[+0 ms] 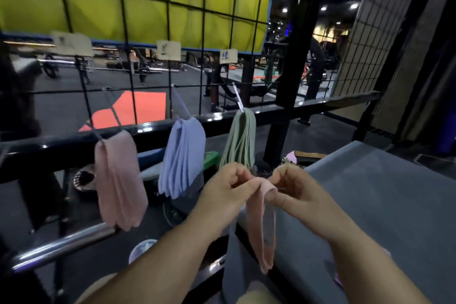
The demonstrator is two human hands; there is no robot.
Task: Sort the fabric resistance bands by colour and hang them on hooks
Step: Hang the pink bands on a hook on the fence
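A single wide-angle view from the person's head looks forward and slightly down. Both forearms enter from the near bottom edge. The left hand (227,190) and right hand (296,187) pinch a pink band (255,219) close to the lens at lower centre. Just beyond, a black wire grid (168,3) fills the left and middle. A grey padded surface (370,192) lies near right, and the gym floor (61,106) lies far behind the grid.
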